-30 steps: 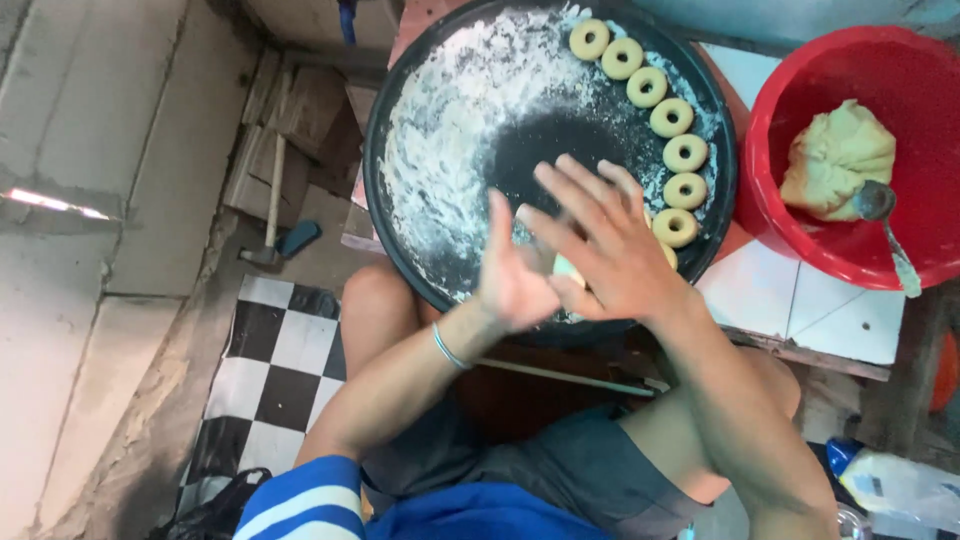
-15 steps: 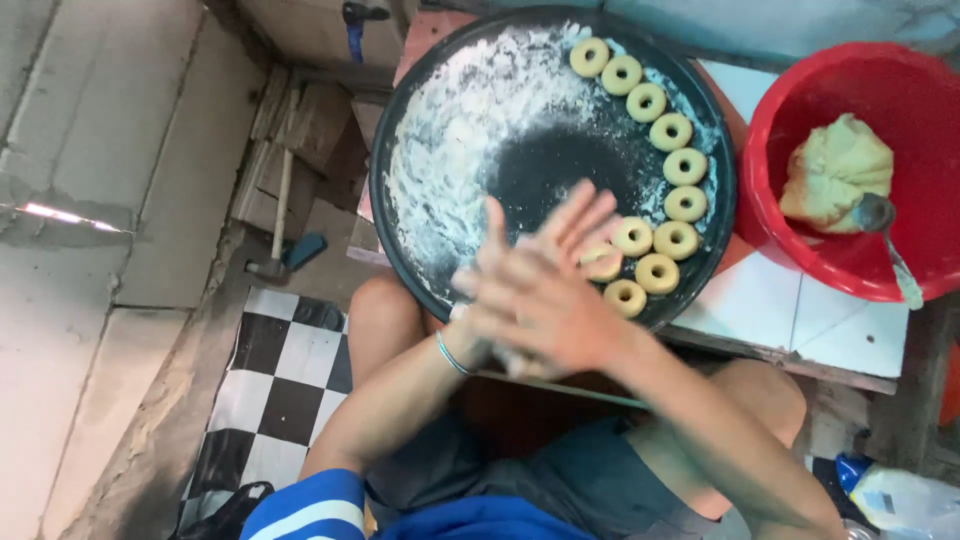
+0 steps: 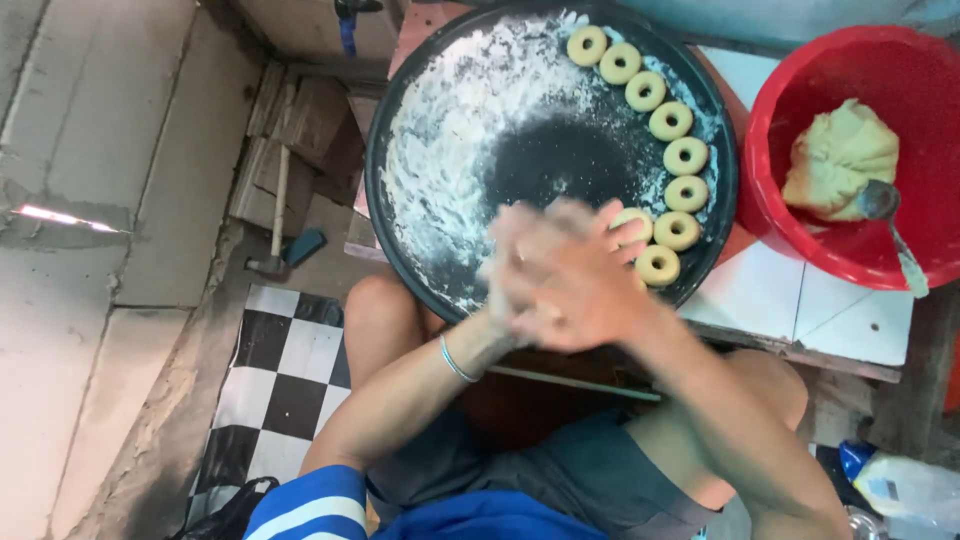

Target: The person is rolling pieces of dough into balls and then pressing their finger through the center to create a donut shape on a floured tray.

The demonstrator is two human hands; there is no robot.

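Note:
My left hand (image 3: 520, 268) and my right hand (image 3: 592, 292) are pressed palm to palm over the near rim of a round black tray (image 3: 376, 200). Both are blurred by motion. A small piece of dough seems to be squeezed between the palms, hidden now. The tray is dusted with white flour (image 3: 450, 140). Several ring-shaped dough pieces (image 3: 686, 157) line its right edge in a curve, and the nearest ring (image 3: 658, 265) lies just right of my fingers. A thin bracelet (image 3: 455, 358) sits on my left wrist.
A red basin (image 3: 762, 205) to the right holds a lump of yellow dough (image 3: 838, 155) and a metal spoon (image 3: 882, 200). It stands on a white tiled tabletop (image 3: 800, 305). A hammer (image 3: 272, 232) lies on the floor at left, by black-and-white checkered tiles (image 3: 290, 370). A plastic bottle (image 3: 900, 488) lies at lower right.
My hands, spread apart over the tray's near edge a second ago, have closed together and slid against each other. More dough rings at the tray's near right now show.

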